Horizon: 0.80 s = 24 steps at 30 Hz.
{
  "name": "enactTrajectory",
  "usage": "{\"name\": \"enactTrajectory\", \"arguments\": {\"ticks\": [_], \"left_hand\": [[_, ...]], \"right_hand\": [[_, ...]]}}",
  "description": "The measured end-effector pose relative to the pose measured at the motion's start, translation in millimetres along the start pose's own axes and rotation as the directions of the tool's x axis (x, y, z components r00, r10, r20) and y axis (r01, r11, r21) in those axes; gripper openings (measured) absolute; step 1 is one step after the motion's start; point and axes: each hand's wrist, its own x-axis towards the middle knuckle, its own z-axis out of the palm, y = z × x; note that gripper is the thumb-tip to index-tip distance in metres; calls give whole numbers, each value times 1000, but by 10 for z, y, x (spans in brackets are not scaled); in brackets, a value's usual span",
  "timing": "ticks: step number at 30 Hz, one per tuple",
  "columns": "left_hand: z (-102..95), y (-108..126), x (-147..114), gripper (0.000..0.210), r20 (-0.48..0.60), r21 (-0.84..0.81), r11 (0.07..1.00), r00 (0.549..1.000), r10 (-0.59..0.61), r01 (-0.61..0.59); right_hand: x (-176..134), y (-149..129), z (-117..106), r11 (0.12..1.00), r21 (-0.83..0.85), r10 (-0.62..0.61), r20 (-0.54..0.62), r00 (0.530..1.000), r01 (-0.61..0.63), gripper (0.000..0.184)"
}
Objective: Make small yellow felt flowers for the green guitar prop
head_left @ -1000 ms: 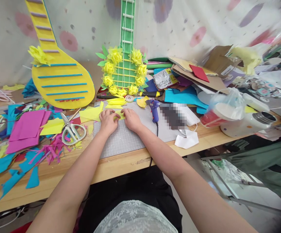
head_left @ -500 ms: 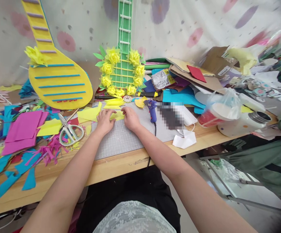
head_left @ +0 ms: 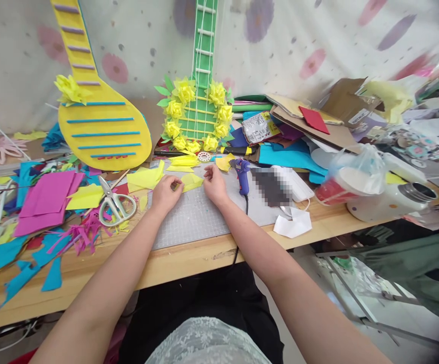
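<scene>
A small piece of yellow crepe paper [head_left: 192, 182] lies low over the grey cutting mat [head_left: 183, 222], between my two hands. My left hand [head_left: 167, 194] has thumb and forefinger curved together at its left edge, closed on it. My right hand [head_left: 215, 186] is at the right edge of the piece, its fingers loosely bent and slightly apart; whether it touches the paper is hard to see. More yellow paper [head_left: 145, 177] lies just behind my left hand. To the right of my right hand is a blue glue gun [head_left: 243, 177] on the mat.
White-handled scissors [head_left: 116, 206] and magenta paper [head_left: 47, 199] lie left. Behind stand a yellow paper instrument [head_left: 105, 134] and a green one [head_left: 200, 114] ringed with yellow flowers. A covered cup [head_left: 340, 184] and an uncapped bottle [head_left: 389, 199] stand right, near a cardboard pile [head_left: 318, 126].
My right hand has drawn slightly away from the paper and its fingers have loosened. My left hand stays at the paper's edge. The whole view has shifted a little.
</scene>
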Motion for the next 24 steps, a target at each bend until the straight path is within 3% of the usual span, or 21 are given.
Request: {"name": "enactTrajectory", "arguments": {"ticks": [3,5,7,10,14,18,22,24], "left_hand": [[2,5,-2,3,-45,-159,979,990,-136,127],[16,15,16,5,-71,-324,914,957,-281,245],[36,42,43,10,-108,-541,782,896,-430,310],[71,113,71,20,-108,-798,537,811,-575,274],[132,211,32,29,28,-895,344,804,-595,285],[204,267,-49,34,115,-864,372,853,-509,339],[202,240,-84,34,174,-767,527,909,-378,366],[155,177,-81,28,133,-687,648,933,-334,329]], "right_hand": [[10,-15,-20,999,31,34,-20,999,-34,35],[11,-43,-29,995,80,70,-27,997,-67,30],[2,-86,-22,976,177,130,14,991,-131,26],[-30,-161,16,885,387,202,188,961,-261,32],[-77,-228,82,758,538,180,371,911,-369,36],[-76,-221,115,745,557,200,340,919,-368,31],[-44,-169,90,863,413,219,214,952,-291,31],[-26,-143,53,918,318,184,189,965,-237,32]]}}
